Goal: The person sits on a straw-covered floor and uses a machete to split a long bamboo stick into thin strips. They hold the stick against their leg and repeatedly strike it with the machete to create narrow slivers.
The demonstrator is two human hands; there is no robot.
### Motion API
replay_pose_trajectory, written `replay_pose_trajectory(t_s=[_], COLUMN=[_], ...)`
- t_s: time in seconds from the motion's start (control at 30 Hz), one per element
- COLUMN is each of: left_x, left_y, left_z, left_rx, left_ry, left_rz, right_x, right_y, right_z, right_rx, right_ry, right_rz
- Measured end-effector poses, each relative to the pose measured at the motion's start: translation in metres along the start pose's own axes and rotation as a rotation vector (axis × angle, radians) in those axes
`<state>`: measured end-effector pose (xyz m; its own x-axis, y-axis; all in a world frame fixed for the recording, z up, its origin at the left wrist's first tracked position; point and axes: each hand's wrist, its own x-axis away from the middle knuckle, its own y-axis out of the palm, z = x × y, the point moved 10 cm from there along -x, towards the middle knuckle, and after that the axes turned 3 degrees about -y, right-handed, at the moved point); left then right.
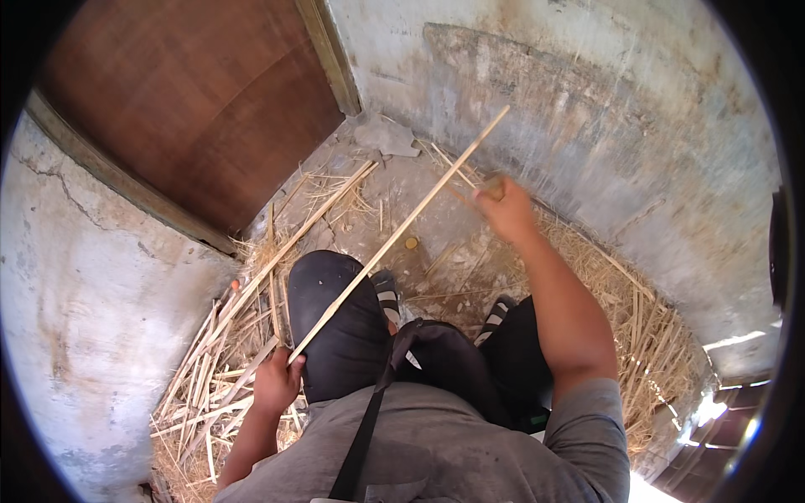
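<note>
- We have two hands here: our left hand (275,383) pinches the near end of one long stick (394,238) between thumb and fingers.
- Our right hand (508,215) is curled round one brown thing (495,188), too blurred for us to name.
- The stick slants from the left hand across one knee (325,281), its far tip beyond the right hand.
- Between our hands we see two sandals (387,298), one black bag (444,356) nearer us, and one small yellow disc (412,242) on the floor (402,180).
- Beside the left hand lie strips (201,394), too many to count; right of the right forearm, heaped shavings (658,348).
- Farther out, one brown door (193,109) stands ahead of the left hand.
</note>
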<state>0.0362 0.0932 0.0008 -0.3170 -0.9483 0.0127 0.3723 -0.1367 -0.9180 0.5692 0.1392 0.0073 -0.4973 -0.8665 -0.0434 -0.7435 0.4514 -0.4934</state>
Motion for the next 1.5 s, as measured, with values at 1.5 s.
replay_pose_trajectory(t_s=[1.5], left_x=[-0.03], left_y=[-0.002], left_z=[0.013], left_rx=[-0.145], left_ry=[-0.055], left_rz=[-0.052], right_x=[0.065], right_y=[0.113], right_z=[-0.063], right_rx=[0.449], right_ry=[-0.51], right_rz=[-0.527])
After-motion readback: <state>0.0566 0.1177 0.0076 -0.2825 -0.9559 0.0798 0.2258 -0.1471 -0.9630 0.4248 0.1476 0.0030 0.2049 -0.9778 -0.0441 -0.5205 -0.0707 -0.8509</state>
